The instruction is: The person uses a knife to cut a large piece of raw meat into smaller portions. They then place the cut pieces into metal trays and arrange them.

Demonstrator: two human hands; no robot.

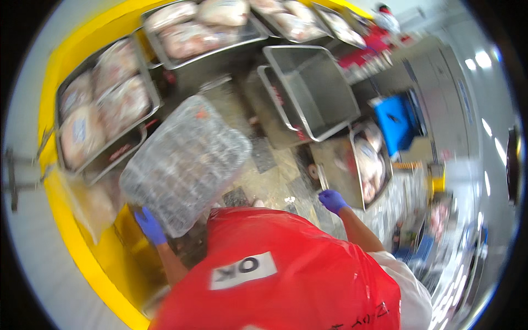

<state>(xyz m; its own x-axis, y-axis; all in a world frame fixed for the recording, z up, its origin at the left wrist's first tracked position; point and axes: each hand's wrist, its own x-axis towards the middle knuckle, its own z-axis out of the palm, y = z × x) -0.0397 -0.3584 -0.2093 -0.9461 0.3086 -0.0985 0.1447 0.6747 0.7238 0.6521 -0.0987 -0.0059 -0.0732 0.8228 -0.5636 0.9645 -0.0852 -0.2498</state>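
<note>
My left hand (150, 225), in a purple-blue glove, is at the lower left edge of a greyish plastic crate (187, 159) with a patterned, see-through look. Motion blurs its fingers, and whether they grip the crate I cannot tell. My right hand (333, 201), gloved alike, is closed just below a pale handle (322, 177) beside a steel tub (357, 165). Whatever is inside that fist is hidden. Pale, pinkish meat pieces (369, 165) fill this tub.
Steel tubs of bagged meat (124, 104) line the left and far sides, inside a yellow rim (49, 126). Bare steel tubs (313, 88) stand ahead. A cloudy plastic bag (91, 203) lies at the left. Rightward are a blue container (393, 121) and, farther off, a person in red (379, 41).
</note>
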